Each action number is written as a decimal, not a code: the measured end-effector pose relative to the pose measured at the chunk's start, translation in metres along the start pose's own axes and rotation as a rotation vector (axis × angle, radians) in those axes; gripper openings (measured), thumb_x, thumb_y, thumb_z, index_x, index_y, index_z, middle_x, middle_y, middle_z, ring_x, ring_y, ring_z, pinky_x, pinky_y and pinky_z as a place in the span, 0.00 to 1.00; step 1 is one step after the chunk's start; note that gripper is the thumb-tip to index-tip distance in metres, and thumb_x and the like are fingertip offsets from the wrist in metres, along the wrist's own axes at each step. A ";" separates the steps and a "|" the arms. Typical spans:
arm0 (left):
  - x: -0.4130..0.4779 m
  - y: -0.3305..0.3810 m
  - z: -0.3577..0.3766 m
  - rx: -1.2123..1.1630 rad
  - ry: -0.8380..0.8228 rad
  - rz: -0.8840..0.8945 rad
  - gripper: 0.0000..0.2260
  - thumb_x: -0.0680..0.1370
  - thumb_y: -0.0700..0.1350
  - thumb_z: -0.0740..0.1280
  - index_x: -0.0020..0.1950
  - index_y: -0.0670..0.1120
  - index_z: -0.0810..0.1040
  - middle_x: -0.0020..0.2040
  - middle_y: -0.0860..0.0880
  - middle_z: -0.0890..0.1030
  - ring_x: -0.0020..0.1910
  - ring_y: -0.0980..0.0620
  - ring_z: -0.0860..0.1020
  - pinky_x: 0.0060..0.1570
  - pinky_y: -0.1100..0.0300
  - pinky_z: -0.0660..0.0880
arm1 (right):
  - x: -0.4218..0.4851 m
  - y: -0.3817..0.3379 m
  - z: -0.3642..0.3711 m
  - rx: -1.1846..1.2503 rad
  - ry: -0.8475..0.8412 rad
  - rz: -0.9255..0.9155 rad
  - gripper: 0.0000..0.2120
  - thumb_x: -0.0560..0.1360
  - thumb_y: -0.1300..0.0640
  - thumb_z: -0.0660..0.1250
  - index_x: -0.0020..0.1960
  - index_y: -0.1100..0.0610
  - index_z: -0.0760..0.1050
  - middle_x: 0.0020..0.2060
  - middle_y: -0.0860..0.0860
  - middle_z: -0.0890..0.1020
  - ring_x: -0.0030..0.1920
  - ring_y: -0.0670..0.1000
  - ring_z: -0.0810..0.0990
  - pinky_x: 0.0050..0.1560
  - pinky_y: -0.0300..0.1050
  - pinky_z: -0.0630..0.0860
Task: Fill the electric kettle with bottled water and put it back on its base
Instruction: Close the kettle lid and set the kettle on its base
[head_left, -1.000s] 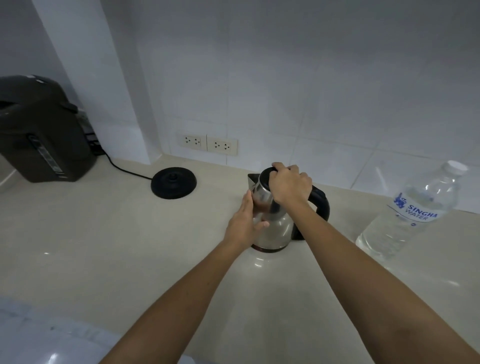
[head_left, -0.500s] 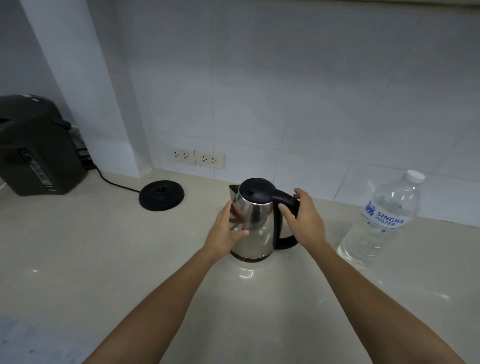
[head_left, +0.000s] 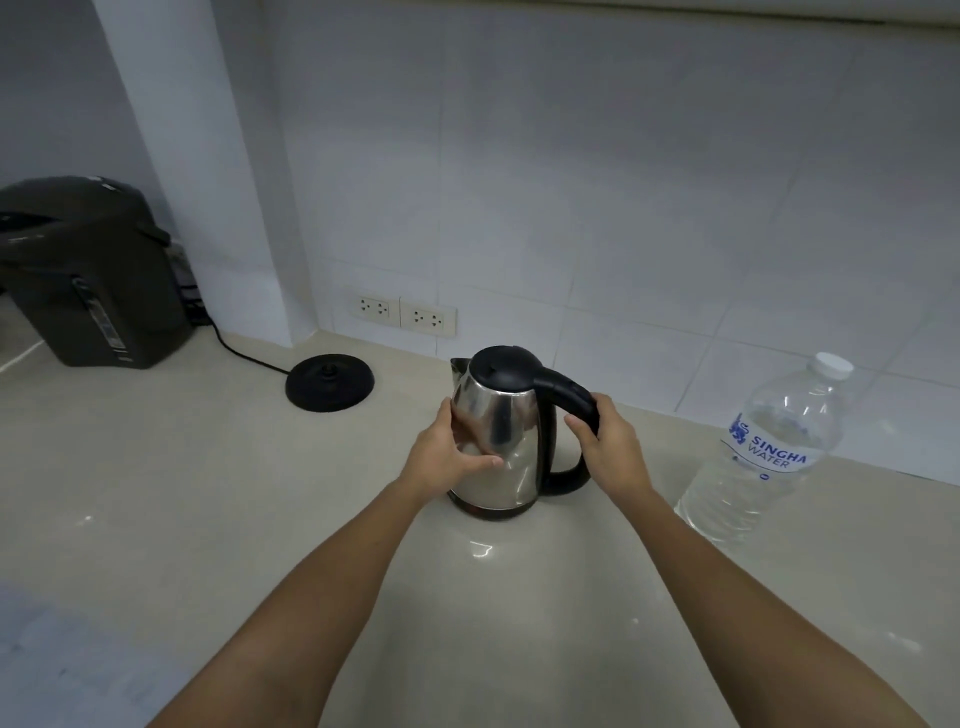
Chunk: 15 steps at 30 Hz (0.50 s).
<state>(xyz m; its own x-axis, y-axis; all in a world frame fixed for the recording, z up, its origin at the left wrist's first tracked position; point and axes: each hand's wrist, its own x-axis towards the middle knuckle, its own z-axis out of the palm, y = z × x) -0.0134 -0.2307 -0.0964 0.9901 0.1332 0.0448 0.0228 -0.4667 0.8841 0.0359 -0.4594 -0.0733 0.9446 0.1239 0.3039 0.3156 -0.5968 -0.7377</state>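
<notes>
A steel electric kettle (head_left: 511, 441) with a black lid, which is down, and a black handle stands upright on the beige counter (head_left: 208, 493). My left hand (head_left: 447, 457) rests flat against its left side, thumb across the front. My right hand (head_left: 608, 447) wraps around the black handle on the right. The round black kettle base (head_left: 330, 383) lies on the counter to the back left, apart from the kettle, its cord running left. A clear capped water bottle (head_left: 769, 452) with a blue label stands to the right, untouched.
A dark hot-water dispenser (head_left: 88, 275) sits at the far left by a white pillar. Two wall sockets (head_left: 405, 314) are set low in the tiled wall behind the kettle.
My right hand has come off the kettle's lid and gone down to the handle. My left hand stays on the kettle's side. The view has tilted up a little.
</notes>
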 end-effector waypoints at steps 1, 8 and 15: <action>0.003 0.003 -0.007 -0.002 0.014 0.012 0.40 0.62 0.56 0.81 0.67 0.52 0.64 0.56 0.56 0.77 0.56 0.55 0.77 0.57 0.63 0.74 | 0.006 -0.005 0.002 0.016 0.002 -0.007 0.13 0.78 0.50 0.64 0.61 0.51 0.71 0.44 0.44 0.77 0.47 0.48 0.76 0.47 0.41 0.70; 0.039 0.016 -0.087 0.061 0.085 0.080 0.38 0.65 0.53 0.81 0.68 0.51 0.64 0.56 0.55 0.78 0.56 0.56 0.77 0.58 0.61 0.74 | 0.063 -0.066 0.035 0.140 -0.002 -0.064 0.12 0.77 0.51 0.65 0.59 0.53 0.72 0.42 0.43 0.77 0.45 0.49 0.76 0.45 0.41 0.69; 0.084 -0.015 -0.181 0.118 0.124 0.045 0.35 0.65 0.52 0.80 0.65 0.51 0.66 0.49 0.60 0.76 0.51 0.58 0.76 0.55 0.63 0.73 | 0.115 -0.130 0.112 0.194 -0.039 -0.091 0.12 0.78 0.51 0.65 0.60 0.52 0.72 0.43 0.42 0.77 0.47 0.47 0.77 0.47 0.39 0.69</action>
<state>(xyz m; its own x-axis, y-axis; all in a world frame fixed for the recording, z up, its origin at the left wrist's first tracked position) 0.0438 -0.0546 -0.0219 0.9659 0.2131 0.1469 0.0019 -0.5733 0.8194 0.1133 -0.2793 -0.0101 0.9132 0.2028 0.3536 0.4073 -0.4188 -0.8116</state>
